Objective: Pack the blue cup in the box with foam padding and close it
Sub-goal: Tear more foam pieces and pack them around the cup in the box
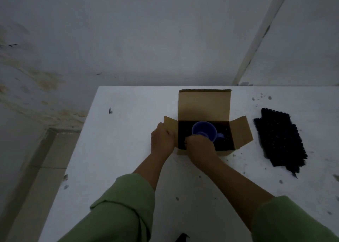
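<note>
Cup sits upright inside the open box on dark foam, handle at three o'clock. Right hand curls over its near rim, gripping it. Left hand pinches the nine o'clock flap. Spare foam sheet lies at three o'clock on the table.

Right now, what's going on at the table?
A person is packing a blue plastic cup into an open brown cardboard box lined with dark foam. The right hand grips the cup's near rim inside the box; the left hand holds the box's left flap. A spare sheet of black foam padding lies on the white table, right of the box.
</note>
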